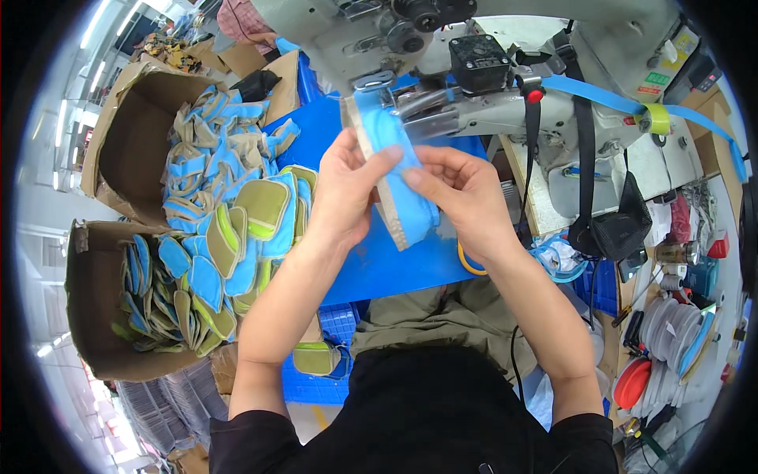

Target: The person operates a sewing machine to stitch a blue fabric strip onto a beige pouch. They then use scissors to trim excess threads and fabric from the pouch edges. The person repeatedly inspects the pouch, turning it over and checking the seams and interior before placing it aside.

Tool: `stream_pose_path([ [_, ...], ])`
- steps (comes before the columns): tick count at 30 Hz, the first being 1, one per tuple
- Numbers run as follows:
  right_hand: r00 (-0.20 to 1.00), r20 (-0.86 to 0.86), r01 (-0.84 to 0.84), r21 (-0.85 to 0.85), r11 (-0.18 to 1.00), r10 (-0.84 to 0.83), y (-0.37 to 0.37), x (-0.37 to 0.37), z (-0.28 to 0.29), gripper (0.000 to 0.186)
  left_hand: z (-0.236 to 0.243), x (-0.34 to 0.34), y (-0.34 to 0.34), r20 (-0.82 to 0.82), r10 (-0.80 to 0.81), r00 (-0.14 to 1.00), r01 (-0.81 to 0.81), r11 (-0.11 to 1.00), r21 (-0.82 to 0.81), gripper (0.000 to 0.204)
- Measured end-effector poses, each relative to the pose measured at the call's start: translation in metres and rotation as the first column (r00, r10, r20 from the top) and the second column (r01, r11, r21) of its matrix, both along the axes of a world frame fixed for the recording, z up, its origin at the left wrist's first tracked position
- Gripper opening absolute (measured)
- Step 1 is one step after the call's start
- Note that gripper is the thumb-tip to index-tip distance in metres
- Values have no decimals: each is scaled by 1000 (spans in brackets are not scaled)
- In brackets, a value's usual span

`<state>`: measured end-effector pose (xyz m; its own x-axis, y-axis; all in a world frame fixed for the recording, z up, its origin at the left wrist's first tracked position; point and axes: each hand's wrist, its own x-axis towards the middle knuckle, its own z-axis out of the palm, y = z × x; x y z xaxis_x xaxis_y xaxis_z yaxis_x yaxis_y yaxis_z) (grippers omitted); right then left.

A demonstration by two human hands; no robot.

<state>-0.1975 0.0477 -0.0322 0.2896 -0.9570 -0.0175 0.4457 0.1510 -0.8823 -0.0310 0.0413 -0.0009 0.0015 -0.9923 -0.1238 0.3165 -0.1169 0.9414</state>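
Both hands hold one blue fabric strip with a beige edge [412, 207] under the head of a sewing machine [379, 83]. The strip's far end reaches up to the presser foot area. My left hand [347, 178] is closed on its left side, thumb lying on the blue face. My right hand [462, 193] pinches the right edge between thumb and fingers. The strip's near end hangs over the blue table top [355, 272]. A blue tape [596, 96] runs in from the right through a yellow roll [655, 119] toward the machine; its path behind the machine parts is hidden.
Left of the table, a cardboard box [99, 296] holds several green, beige and blue padded pieces. Behind it, another box [118, 118] stands by a heap of blue-beige strips [213, 154]. At right are a black strap [584, 150], yellow-handled scissors [466, 259] and tape reels [663, 332].
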Motion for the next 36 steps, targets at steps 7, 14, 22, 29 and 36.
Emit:
stream_pose_path([
  [7, 991, 137, -18, 71, 997, 8, 15, 1, -4, 35, -2, -4, -2, 2, -25, 1000, 25, 1000, 19, 30],
  [14, 979, 204, -13, 85, 996, -4, 29, 6, -6, 35, 2, -4, 2, 26, -1, 1000, 0, 1000, 16, 25],
  [22, 962, 264, 53, 81, 995, -73, 6, 22, -12, 33, 1, -2, -14, 8, 4, 1000, -4, 999, -38, 33],
  [29, 967, 209, 133, 76, 988, -146, -22, 33, -11, 30, 3, 9, -34, 65, 6, 998, -2, 999, -52, 42],
  [36, 887, -231, 324, -308, 894, -401, 0, -38, 38, 31, 3, 15, -29, 64, -45, 997, 49, 997, -56, 41],
])
